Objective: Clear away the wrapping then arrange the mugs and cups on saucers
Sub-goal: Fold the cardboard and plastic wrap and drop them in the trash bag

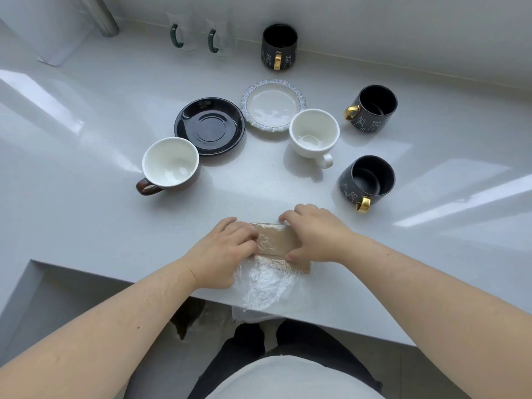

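Observation:
A folded bundle of clear plastic wrapping with brown paper (275, 240) lies at the counter's near edge, its loose end (264, 286) hanging over the rim. My left hand (227, 251) presses on its left side and my right hand (313, 234) on its right. Beyond them stand a black saucer (210, 125), a white saucer with a blue patterned rim (273, 108), a brown cup with a white inside (169, 165), a white cup (313, 136) and three dark mugs with gold handles (279, 47) (374, 109) (367, 180).
Two clear glass mugs with green handles (184, 33) (218, 37) stand at the back by the wall. A metal post (100, 15) rises at the back left. A recess (43, 289) drops off at the near left of the white counter (86, 197).

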